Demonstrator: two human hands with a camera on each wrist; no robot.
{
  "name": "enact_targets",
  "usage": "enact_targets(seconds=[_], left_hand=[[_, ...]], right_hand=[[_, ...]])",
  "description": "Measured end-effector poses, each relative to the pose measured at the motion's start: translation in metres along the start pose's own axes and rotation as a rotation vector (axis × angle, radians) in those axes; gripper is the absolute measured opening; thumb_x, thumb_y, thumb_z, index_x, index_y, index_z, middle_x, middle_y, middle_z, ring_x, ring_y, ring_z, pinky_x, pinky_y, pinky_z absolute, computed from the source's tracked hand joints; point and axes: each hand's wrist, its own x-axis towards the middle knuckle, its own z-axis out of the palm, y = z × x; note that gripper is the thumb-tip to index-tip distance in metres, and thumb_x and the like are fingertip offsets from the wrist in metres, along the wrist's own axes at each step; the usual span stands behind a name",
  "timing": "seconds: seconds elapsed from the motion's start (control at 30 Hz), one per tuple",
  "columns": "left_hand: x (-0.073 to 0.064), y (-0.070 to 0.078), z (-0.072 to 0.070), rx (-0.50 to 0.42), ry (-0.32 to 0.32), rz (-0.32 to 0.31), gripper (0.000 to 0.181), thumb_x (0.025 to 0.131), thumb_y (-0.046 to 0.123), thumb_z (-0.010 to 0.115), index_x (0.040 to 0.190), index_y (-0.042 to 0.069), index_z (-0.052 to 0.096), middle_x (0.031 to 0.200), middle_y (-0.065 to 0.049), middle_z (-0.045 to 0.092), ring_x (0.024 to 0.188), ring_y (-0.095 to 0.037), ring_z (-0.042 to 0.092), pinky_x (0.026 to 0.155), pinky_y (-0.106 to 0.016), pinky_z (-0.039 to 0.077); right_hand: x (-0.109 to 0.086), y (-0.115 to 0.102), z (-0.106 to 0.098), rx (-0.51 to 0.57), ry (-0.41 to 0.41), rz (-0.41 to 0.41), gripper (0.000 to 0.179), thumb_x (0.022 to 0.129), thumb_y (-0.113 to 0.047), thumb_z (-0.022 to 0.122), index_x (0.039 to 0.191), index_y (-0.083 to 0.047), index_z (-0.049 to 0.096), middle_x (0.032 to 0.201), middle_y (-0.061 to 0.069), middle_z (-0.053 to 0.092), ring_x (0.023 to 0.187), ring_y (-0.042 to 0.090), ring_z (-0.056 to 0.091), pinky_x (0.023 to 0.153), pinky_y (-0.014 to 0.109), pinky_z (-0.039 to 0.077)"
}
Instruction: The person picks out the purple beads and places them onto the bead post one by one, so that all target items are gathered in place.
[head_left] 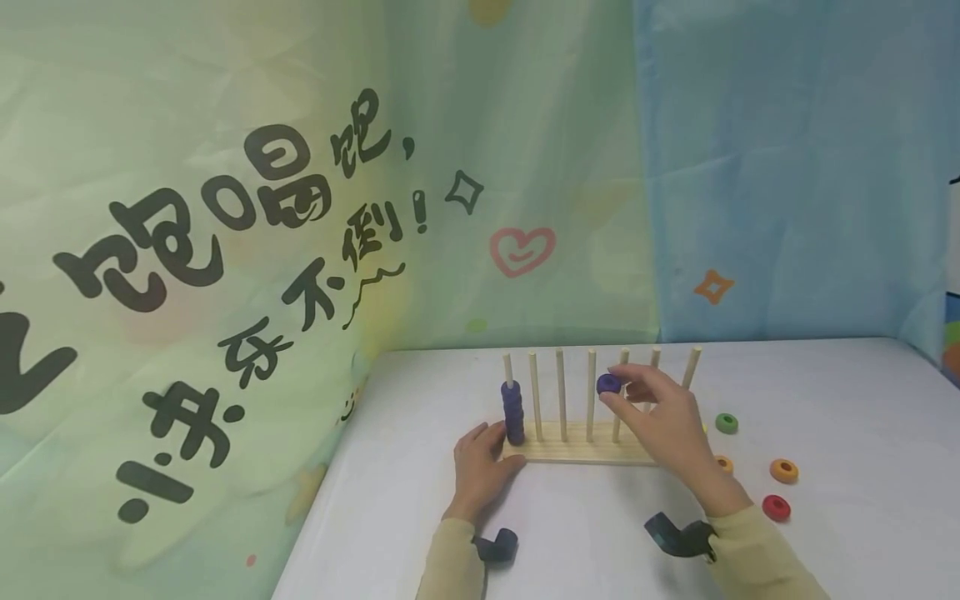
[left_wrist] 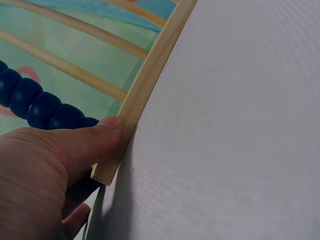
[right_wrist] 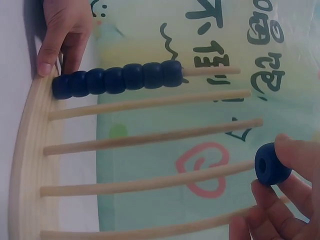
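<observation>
A wooden peg rack (head_left: 570, 452) stands on the table, its upright pegs in a row along a flat base. On its leftmost peg sits a stack of several purple beads (head_left: 513, 417), with bare wood above them. My left hand (head_left: 476, 471) grips the base's left end; the left wrist view has the thumb (left_wrist: 107, 132) on the front edge and other fingers behind. My right hand (head_left: 671, 425) pinches one purple bead (right_wrist: 277, 170) between thumb and fingertips, up near the tops of the middle pegs. The bead's hole faces the pegs in the right wrist view.
Right of the rack lie loose beads: a green bead (head_left: 727, 429), an orange bead (head_left: 784, 478) and a red bead (head_left: 777, 510). Another orange bead (head_left: 725, 461) is partly hidden by my right wrist. A printed curtain (head_left: 525, 167) hangs behind the white table (head_left: 390, 500).
</observation>
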Motion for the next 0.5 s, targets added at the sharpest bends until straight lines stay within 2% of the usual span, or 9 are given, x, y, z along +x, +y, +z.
enact_targets(seconds=[0.2,0.4,0.5], left_hand=[[0.001,-0.001,0.0,0.004,-0.003,0.003,0.057,0.078,0.029,0.08,0.131,0.017,0.063,0.13,0.003,0.064,0.133,-0.027,0.045,0.115,-0.051,0.023],[0.001,-0.001,0.001,0.011,-0.005,0.01,0.057,0.078,0.03,0.079,0.131,0.017,0.062,0.13,0.003,0.064,0.133,-0.027,0.045,0.115,-0.051,0.023],[0.001,-0.001,0.001,0.014,-0.007,0.004,0.058,0.078,0.03,0.079,0.131,0.017,0.062,0.13,0.002,0.064,0.133,-0.027,0.045,0.115,-0.051,0.023]], right_hand=[[0.009,-0.008,0.004,0.041,0.006,-0.078,0.034,0.081,-0.008,0.079,0.113,-0.007,0.068,0.094,0.001,0.069,0.079,0.005,0.061,0.072,0.016,0.052],[0.019,-0.018,0.012,0.095,0.015,-0.13,0.033,0.08,-0.007,0.079,0.112,-0.008,0.069,0.095,0.001,0.07,0.075,0.008,0.063,0.068,0.019,0.054],[0.022,-0.023,0.017,0.128,-0.002,-0.131,0.033,0.081,-0.008,0.078,0.113,-0.009,0.069,0.096,0.001,0.07,0.075,0.008,0.063,0.068,0.015,0.053]])
